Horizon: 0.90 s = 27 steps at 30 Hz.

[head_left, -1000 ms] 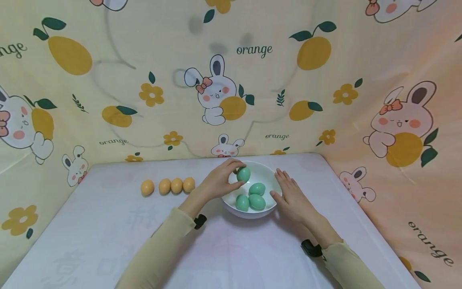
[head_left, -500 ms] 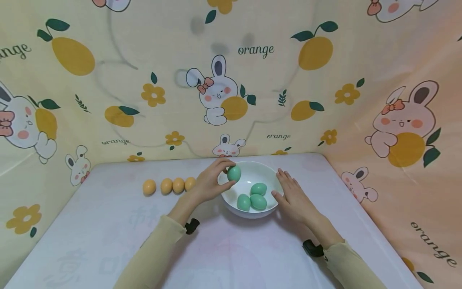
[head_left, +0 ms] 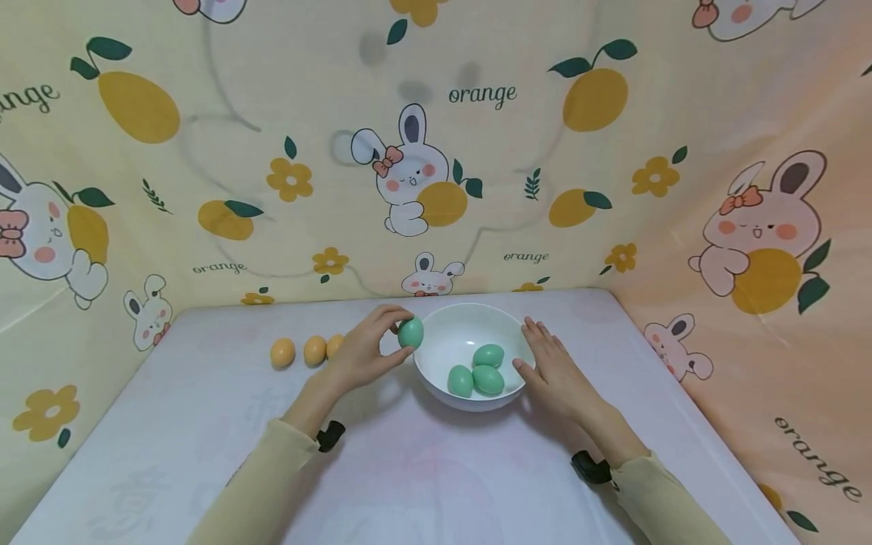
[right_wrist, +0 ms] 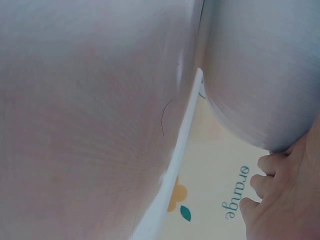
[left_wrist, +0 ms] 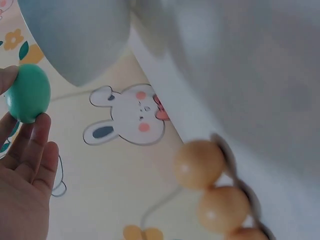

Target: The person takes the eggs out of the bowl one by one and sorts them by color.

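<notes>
My left hand pinches a green egg between thumb and fingertips, just off the left rim of a white bowl. In the left wrist view the same green egg is held above the fingertips, apart from the bowl. Three more green eggs lie together in the bowl's lower right part. With fingers extended, my right hand rests against the bowl's right side. The right wrist view shows its fingers touching the outside of the bowl.
Left of the bowl, several orange eggs stand in a row on the white table, partly hidden by my left hand. One orange egg sits a little apart at the row's left end. A printed curtain hangs behind.
My left hand has lifted the green egg out of the bowl and carried it left past the rim, covering part of the orange row. The right hand keeps its place.
</notes>
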Motion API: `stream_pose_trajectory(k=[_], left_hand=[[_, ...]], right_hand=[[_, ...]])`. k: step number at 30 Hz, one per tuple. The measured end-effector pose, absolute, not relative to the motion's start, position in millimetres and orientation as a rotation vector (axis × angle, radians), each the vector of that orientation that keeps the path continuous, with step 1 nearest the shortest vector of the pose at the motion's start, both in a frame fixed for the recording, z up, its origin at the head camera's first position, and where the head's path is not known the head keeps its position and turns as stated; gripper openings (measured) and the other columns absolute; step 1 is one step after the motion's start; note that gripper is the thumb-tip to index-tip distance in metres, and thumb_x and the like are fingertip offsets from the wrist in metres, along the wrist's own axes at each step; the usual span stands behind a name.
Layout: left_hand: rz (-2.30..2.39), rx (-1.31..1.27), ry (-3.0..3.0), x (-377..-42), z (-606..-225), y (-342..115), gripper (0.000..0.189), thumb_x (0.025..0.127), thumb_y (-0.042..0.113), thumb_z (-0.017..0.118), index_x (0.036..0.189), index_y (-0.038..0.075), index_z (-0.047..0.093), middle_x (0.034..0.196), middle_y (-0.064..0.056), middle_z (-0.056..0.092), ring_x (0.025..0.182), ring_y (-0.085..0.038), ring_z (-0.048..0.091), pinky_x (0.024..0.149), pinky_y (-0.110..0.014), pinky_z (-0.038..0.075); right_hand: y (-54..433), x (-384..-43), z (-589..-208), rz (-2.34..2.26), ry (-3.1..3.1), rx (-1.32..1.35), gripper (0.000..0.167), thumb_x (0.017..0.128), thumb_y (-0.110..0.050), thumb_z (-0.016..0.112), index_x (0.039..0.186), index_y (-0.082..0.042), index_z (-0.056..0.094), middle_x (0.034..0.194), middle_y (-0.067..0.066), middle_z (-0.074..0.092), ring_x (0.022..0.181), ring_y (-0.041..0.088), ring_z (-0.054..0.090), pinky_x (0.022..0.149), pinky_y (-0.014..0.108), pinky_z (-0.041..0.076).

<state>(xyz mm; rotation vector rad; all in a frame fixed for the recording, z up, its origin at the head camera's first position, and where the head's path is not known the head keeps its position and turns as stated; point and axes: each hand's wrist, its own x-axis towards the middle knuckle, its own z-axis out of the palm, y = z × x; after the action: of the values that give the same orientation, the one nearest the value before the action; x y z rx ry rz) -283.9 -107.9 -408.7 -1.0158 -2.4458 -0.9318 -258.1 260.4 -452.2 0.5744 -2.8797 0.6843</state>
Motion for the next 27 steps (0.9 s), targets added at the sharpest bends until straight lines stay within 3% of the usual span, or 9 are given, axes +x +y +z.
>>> stream_pose_trajectory(k=[5,12,27], left_hand=[[-0.881,-0.980,-2.484,-279.4,-411.0,-126.8,0.053,0.088,0.013,0.084,0.134,0.003,0.060,0.135,-0.009,0.058,0.106,-0.020,0.064,0.093,-0.035,0.057],[-0.842,-0.944,-2.527,-272.9,-411.9,-154.6,0.054,0.087,0.010,0.085,0.134,0.002,0.060,0.136,-0.013,0.058,0.106,-0.025,0.067,0.093,-0.048,0.059],[-0.656,-0.906,-2.614,-254.8,-425.5,-216.8,0.052,0.086,0.011,0.086,0.131,0.000,0.063,0.128,-0.013,0.062,0.103,-0.024,0.068,0.086,-0.042,0.061]], right_hand=[[260.5,-258.7,-452.4,0.670,-2.870,0.583,0.076,0.110,-0.047,0.042,0.164,0.002,0.019,0.173,0.016,0.012,0.159,0.041,0.009,0.127,0.060,0.010],[260.2,-258.1,-452.2,0.673,-2.866,0.582,0.076,0.110,-0.046,0.043,0.163,0.003,0.020,0.173,0.017,0.012,0.158,0.042,0.009,0.126,0.061,0.011],[259.8,-259.1,-452.9,0.664,-2.862,0.578,0.076,0.110,-0.047,0.043,0.163,0.003,0.021,0.173,0.018,0.013,0.158,0.042,0.010,0.126,0.062,0.011]])
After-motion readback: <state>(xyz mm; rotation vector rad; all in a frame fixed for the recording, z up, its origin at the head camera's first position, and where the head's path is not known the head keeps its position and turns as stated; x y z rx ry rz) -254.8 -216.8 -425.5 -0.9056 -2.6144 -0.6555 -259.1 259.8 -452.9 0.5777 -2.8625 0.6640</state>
